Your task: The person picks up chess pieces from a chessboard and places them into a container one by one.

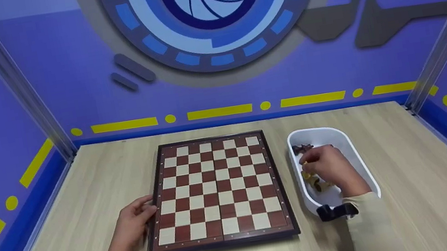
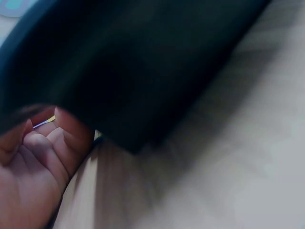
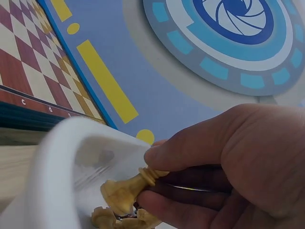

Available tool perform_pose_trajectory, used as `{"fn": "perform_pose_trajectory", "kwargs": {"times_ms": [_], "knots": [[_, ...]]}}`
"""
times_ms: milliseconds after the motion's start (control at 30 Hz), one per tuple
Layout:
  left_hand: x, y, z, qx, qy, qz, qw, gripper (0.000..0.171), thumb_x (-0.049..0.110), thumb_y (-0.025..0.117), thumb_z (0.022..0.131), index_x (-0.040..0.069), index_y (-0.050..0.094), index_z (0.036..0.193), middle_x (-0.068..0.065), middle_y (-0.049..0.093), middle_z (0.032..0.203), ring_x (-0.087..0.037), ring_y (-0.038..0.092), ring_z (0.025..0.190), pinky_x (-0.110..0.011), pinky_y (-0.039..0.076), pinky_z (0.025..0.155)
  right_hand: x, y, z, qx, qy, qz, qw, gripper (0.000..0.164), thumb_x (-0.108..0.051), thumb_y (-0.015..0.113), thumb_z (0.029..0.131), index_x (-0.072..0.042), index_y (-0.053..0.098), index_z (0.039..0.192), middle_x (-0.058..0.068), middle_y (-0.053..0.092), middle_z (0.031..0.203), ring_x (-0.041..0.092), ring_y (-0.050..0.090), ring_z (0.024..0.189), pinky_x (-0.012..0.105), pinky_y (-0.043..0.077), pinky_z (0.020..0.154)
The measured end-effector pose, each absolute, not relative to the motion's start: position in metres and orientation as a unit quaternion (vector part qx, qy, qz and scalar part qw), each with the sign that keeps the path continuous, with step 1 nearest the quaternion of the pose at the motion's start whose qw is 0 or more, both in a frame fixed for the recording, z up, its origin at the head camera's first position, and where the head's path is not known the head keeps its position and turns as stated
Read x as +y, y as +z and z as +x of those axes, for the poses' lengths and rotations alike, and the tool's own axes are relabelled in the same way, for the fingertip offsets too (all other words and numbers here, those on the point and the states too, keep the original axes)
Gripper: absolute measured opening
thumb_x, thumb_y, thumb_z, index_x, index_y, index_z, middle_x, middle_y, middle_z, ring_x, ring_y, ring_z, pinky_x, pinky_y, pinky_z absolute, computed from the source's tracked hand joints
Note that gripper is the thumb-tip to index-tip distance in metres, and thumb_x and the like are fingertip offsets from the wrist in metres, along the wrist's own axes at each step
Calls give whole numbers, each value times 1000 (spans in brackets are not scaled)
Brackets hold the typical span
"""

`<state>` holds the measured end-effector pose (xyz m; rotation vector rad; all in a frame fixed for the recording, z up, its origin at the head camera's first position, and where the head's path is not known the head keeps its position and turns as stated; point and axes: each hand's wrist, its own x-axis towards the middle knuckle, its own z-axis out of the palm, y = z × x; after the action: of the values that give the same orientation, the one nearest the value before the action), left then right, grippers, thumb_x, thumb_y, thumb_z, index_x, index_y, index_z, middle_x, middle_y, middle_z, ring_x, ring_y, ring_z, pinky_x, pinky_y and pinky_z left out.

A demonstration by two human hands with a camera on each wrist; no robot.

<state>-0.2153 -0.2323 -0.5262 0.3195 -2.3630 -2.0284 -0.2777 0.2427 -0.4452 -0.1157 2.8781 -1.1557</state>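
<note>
A brown-and-cream chessboard [image 1: 217,190] lies on the table in the head view. My left hand [image 1: 131,225] is at its left edge, thumb and bent fingers gripping the rim; in the left wrist view the board's dark side [image 2: 124,71] hides part of this hand [image 2: 38,167]. Over the white tray [image 1: 360,157] to the right is my right hand [image 1: 332,166]. Its thumb and fingers pinch a pale yellow chess piece [image 3: 125,191] by one end, clearest in the right wrist view. More pale pieces [image 3: 104,217] lie in the tray below it.
Dark chess pieces [image 1: 302,148] are at the far end of the tray. A strip of wooden table [image 1: 287,151] separates board and tray. Blue-purple panels [image 1: 227,93] stand behind and at both sides, with metal posts [image 1: 27,94] at the corners.
</note>
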Motion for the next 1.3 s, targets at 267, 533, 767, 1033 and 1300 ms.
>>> {"fn": "perform_pose_trajectory", "kwargs": {"times_ms": [267,533,767,1033,1300], "knots": [[-232,-525,-215,-752,-651,105,4,38,6,57,95,3,55,133,-3,66,94,-11,61,73,-25,49,60,244,-446,-278,933,-356,-50,21,15,-6,66,84,-5,74,96,12,70,97,20,61,76,31,49,60],[-231,-525,-215,-748,-655,106,4,37,5,57,95,2,56,133,-3,66,94,-11,61,74,-25,50,61,246,-445,-276,936,-348,-53,26,17,-9,66,86,-2,74,99,11,70,96,17,60,75,30,48,61],[-232,-524,-215,-757,-645,106,8,37,6,58,95,2,56,132,-3,66,95,-11,60,75,-25,49,62,249,-443,-275,938,-339,-74,5,17,-15,65,89,-3,75,97,8,71,91,13,58,71,29,47,62],[-233,-524,-216,-772,-628,103,9,37,7,58,95,4,57,132,-3,64,94,-11,59,76,-24,48,61,249,-440,-273,938,-337,-81,-6,17,-17,65,90,-4,75,97,8,71,90,13,58,72,30,47,65],[-234,-526,-214,-761,-640,101,7,39,9,59,96,3,56,134,-6,66,99,-12,61,79,-25,51,64,245,-437,-271,938,-335,-88,-15,18,-18,65,91,-5,75,97,8,70,89,14,57,73,29,46,65]]}}
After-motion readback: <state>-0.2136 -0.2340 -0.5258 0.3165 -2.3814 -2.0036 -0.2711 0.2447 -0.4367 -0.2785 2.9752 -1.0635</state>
